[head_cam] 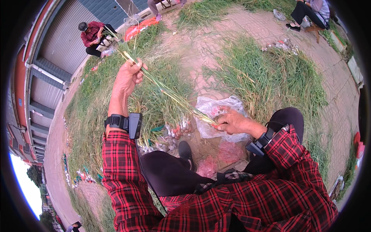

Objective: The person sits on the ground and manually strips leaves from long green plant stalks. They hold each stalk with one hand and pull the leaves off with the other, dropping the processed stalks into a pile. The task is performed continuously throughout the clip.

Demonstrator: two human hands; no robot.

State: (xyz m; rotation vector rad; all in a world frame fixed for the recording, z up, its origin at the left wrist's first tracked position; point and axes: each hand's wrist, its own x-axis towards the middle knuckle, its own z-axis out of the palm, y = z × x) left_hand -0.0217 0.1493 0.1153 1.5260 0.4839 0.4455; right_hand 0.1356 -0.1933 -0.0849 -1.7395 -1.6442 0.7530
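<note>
A thin bundle of long green and straw-coloured stalks (171, 94) stretches diagonally between my hands. My left hand (132, 72) grips it towards its leafy upper end, thumb on top. My right hand (233, 123) pinches the pale lower end, where a small orange-red piece shows at the fingertips; what it is, I cannot tell. Under and behind my right hand a clear plastic bag (207, 104) with red print lies spread on the ground, small dark bits inside. Pink plastic bags (230, 151) lie crumpled between my feet.
Heaped grass-like plants (269, 78) cover the paving (197, 55) left and right. Bundles with plastic-wrapped ends (184, 127) lie by my shoe (186, 152). A seated person (92, 36) works at upper left, another (313, 13) sits at upper right. Roller shutters (68, 37) line the left.
</note>
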